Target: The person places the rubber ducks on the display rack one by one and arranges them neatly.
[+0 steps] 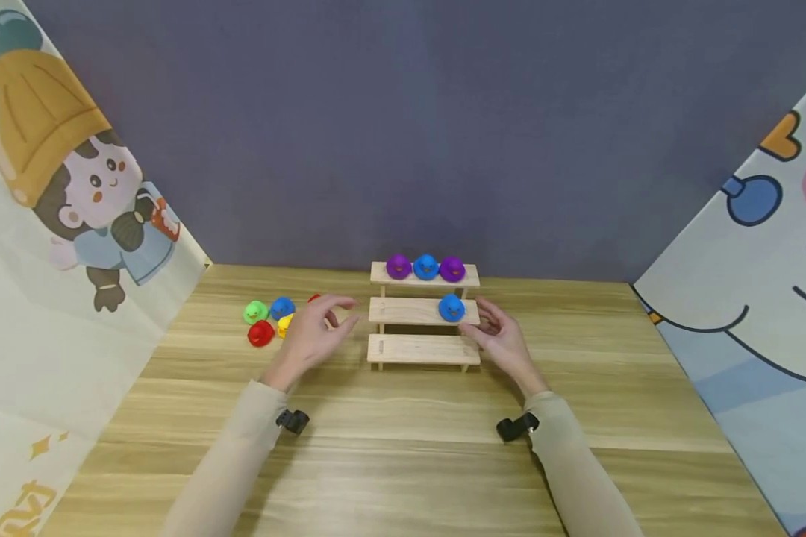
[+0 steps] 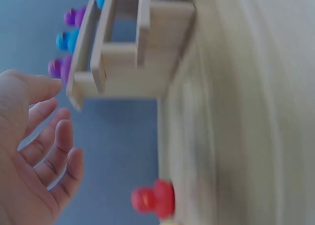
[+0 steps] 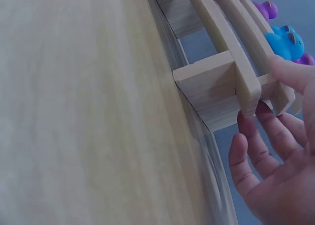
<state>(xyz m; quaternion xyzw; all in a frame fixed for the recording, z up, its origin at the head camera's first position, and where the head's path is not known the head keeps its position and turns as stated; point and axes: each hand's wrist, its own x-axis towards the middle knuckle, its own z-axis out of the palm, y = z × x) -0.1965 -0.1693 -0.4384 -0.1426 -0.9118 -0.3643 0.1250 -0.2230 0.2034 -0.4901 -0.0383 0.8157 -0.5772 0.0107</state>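
From the head, a three-tier wooden rack (image 1: 423,345) stands on the tabletop (image 1: 403,462). Two purple rubber ducks (image 1: 398,267) flank a blue one on its top tier; another blue rubber duck (image 1: 452,308) sits near the right end of the middle tier. The left hand (image 1: 309,339), fingers loosely bent and parted, holds nothing between the rack and a loose group: green duck (image 1: 254,312), blue duck (image 1: 283,308), yellow duck (image 1: 285,325) and red ducks (image 1: 260,333), partly hidden by that hand. The step appears to be filling the middle tier.

The left wrist view shows that palm empty, thumb and fingers apart, a red duck below.

In the right wrist view, the right hand (image 1: 504,343) is half open around the tier ends, gripping no duck; contact is hard to tell. The next move probably calls for a loose duck to be picked up.
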